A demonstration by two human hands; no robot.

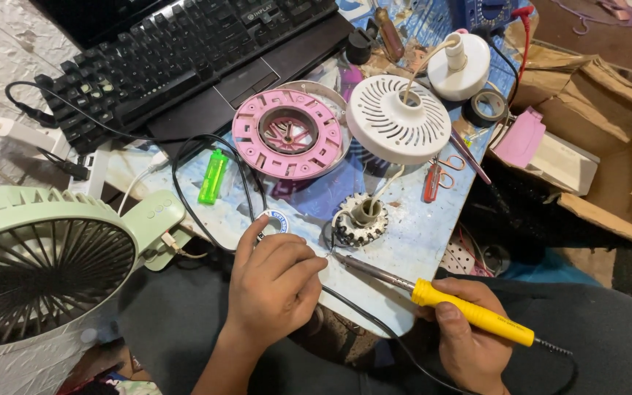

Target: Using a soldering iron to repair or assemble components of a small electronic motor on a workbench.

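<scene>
At frame centre sits the small motor stator, angled toward my soldering iron, gripped closed in my right hand. My left hand pinches thin solder wire by the solder spool, below the pink fan housing.

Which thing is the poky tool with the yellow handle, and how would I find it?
Start at the black keyboard at the top and come down the blue work board to its near edge. There the right hand grips a soldering iron, its thin metal tip reaching toward the left hand. It is the only tool with a bright yellow handle and a black cord behind.
</scene>
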